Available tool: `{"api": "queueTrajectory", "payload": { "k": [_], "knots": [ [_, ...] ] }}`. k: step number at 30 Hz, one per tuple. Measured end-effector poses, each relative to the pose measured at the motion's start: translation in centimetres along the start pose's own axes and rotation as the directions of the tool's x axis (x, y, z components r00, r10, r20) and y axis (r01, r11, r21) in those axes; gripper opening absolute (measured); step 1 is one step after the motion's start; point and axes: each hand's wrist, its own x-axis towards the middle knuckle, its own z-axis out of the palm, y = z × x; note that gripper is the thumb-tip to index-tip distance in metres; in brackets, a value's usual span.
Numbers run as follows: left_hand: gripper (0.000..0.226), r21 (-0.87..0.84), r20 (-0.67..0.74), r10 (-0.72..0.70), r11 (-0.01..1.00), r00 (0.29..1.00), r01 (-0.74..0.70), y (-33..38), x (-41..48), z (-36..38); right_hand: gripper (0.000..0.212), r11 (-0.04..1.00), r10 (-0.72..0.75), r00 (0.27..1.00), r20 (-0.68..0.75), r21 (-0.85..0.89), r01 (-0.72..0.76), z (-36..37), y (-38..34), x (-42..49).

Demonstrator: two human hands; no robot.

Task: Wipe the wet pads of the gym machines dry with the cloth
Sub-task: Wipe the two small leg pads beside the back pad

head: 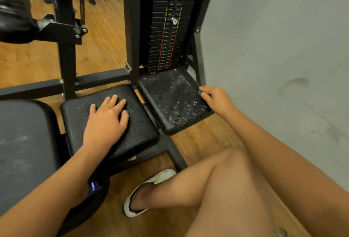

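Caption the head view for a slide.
Left hand flat on the left pad, right hand at edge of droplet-covered pad.

Lighting's pretty soft and even, no harsh shadows anywhere. Water drops on the right pad (173, 97) catch tiny glints. Fisheye bends the frame edges, and the roller (13, 14) top left looks smeary and blurred.
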Motion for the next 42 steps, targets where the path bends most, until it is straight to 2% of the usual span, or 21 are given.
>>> {"api": "queueTrajectory", "payload": {
  "k": [4,9,11,14,17,21,25,28,32,36,39,42],
  "knots": [
    [0.051,-0.031,0.028,0.029,0.999,0.999,-0.028,-0.5,-1.0,-0.2,0.033,0.999,0.051,0.998,0.037,0.009,-0.051,-0.3,1.0,-2.4],
    [0.052,-0.069,0.034,0.036,0.997,0.999,-0.034,-1.1,-2.7,-0.6,0.042,0.993,0.108,0.991,-0.079,0.055,-0.104,-0.1,0.3,-4.4],
    [0.051,-0.074,0.033,0.038,0.997,0.999,-0.036,-1.1,-2.9,-0.6,0.036,0.992,0.126,0.988,-0.094,0.029,-0.124,-0.1,0.1,-4.6],
    [0.051,-0.083,0.024,0.036,0.996,0.999,-0.034,-1.1,-3.0,-0.6,0.023,0.997,0.027,0.995,-0.095,-0.067,-0.033,-0.2,-0.1,-5.5],
    [0.052,-0.078,0.027,0.032,0.997,0.999,-0.030,-1.1,-3.0,-0.6,0.024,0.986,-0.101,0.989,-0.113,-0.142,0.084,0.9,-0.8,-7.0],
    [0.052,-0.071,0.028,0.034,0.997,0.999,-0.032,-1.1,-2.9,-0.6,0.031,0.968,-0.214,0.973,-0.080,-0.151,0.201,3.4,-2.8,-8.7],
    [0.051,-0.080,0.028,0.035,0.996,0.999,-0.033,-1.1,-3.1,-0.7,0.022,0.956,-0.251,0.966,-0.064,-0.175,0.237,2.6,-3.0,-8.7],
    [0.051,-0.086,0.026,0.034,0.996,0.999,-0.031,-1.1,-3.2,-0.7,0.012,0.962,-0.188,0.978,-0.088,-0.215,0.166,1.2,-2.2,-7.4],
    [0.050,-0.088,0.019,0.034,0.996,0.999,-0.032,-1.1,-3.2,-0.7,0.013,0.976,-0.146,0.977,-0.157,-0.181,0.117,1.9,-3.7,-7.7],
    [0.050,-0.087,0.022,0.033,0.996,0.999,-0.031,-1.1,-3.2,-0.7,0.022,0.960,-0.269,0.948,-0.171,-0.133,0.248,5.2,-8.6,-10.6],
    [0.051,-0.078,0.027,0.036,0.996,0.999,-0.034,-1.0,-3.2,-0.8,0.023,0.882,-0.465,0.873,-0.148,-0.165,0.442,7.2,-10.9,-11.5],
    [0.050,-0.076,0.023,0.034,0.997,0.999,-0.032,-0.9,-3.3,-0.9,0.026,0.894,-0.447,0.882,-0.151,-0.098,0.437,7.1,-10.0,-10.9]
  ]
}}
